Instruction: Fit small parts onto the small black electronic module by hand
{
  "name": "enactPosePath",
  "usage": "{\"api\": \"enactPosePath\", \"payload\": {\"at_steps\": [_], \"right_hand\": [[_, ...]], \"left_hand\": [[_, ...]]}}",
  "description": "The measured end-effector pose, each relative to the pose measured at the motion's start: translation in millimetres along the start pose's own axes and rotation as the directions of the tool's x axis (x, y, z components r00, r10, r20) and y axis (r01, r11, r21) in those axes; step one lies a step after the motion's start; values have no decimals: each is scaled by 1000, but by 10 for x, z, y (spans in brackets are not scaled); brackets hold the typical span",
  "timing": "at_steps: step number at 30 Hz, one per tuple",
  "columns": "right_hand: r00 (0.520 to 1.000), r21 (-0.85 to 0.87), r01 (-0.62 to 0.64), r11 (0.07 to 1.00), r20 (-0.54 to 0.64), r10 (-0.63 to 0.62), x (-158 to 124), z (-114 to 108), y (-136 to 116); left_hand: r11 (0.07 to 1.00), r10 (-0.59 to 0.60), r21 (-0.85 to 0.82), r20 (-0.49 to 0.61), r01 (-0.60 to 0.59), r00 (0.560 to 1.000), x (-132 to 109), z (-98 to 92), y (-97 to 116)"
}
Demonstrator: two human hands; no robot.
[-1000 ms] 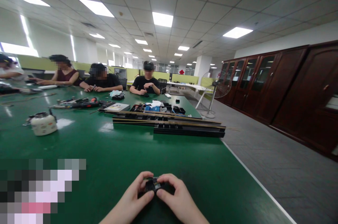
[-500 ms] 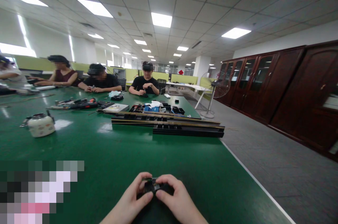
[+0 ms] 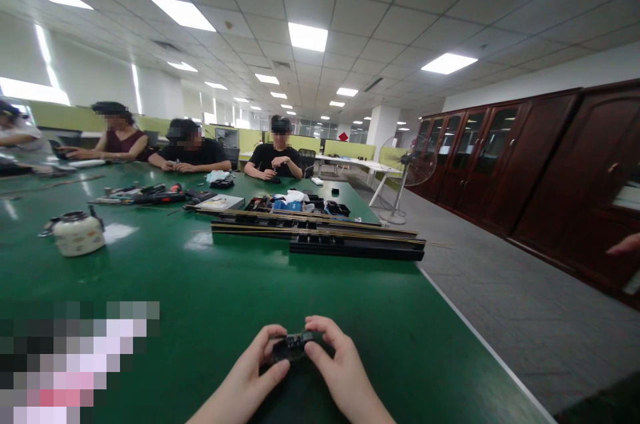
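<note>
Low in the head view, both my hands meet over the green table (image 3: 210, 291). My left hand (image 3: 250, 377) and my right hand (image 3: 343, 374) pinch a small black part (image 3: 293, 346) between thumbs and fingertips, each gripping one end. The part sits just above or on the table surface; I cannot tell which. Its underside is hidden by my fingers.
Long black rails with brass strips (image 3: 320, 237) lie across the table's middle. A white pot (image 3: 79, 234) stands at the left, tools (image 3: 150, 196) and small boxes (image 3: 300, 203) farther back. Several people sit at the far side. The table's right edge (image 3: 475, 337) borders the floor; wooden cabinets (image 3: 525, 157) line the wall.
My hands have turned the small black part slightly; it now lies flatter between my fingertips. A person's fingertip has come into view at the right edge.
</note>
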State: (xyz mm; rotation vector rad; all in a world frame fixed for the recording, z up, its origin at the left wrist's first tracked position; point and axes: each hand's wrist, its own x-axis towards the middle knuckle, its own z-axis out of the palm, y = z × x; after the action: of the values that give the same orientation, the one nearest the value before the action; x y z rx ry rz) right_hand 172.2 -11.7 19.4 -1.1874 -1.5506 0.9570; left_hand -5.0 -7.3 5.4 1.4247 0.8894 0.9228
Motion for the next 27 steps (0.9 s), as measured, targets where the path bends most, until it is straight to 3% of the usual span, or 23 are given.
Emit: {"api": "enactPosePath", "payload": {"at_steps": [9, 19, 23, 27], "right_hand": [[988, 150, -19, 989, -149, 41, 103, -214, 131], [935, 55, 12, 998, -355, 9, 132, -396, 150], [924, 0, 22, 1000, -382, -21, 123, -414, 109], [943, -58, 6, 998, -333, -25, 105, -412, 79]], "left_hand": [[999, 8, -34, 17, -7, 1000, -8, 1, 42], [999, -7, -45, 44, 9, 999, -20, -1, 59], [999, -3, -32, 45, 5, 999, -25, -7, 56], [1000, -11, -16, 60, 12, 998, -27, -3, 70]]}}
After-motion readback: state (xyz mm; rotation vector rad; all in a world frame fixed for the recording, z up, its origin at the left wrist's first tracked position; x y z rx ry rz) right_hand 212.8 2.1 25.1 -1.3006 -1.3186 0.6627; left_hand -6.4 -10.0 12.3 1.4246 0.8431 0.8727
